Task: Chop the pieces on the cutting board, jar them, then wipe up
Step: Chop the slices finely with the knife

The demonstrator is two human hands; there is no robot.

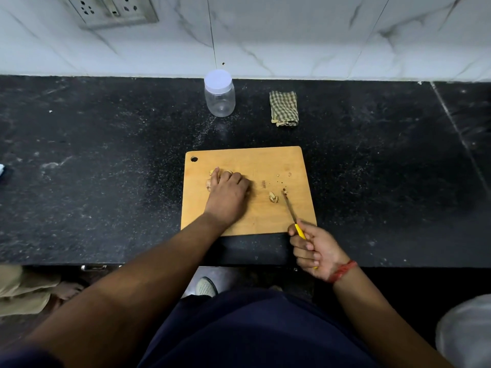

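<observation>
A wooden cutting board lies on the black counter. My left hand covers a heap of pale pieces on the board's left part, fingers curled over them. A small cluster of cut pieces lies right of centre. My right hand grips the yellow handle of a knife, whose thin blade points up the board toward that cluster. A clear plastic jar with a white lid on stands behind the board. A folded checked cloth lies to the jar's right.
The black stone counter runs left and right, backed by a marble wall with a socket plate. A few crumbs dot the board's right part. A shoe shows on the floor below the counter edge.
</observation>
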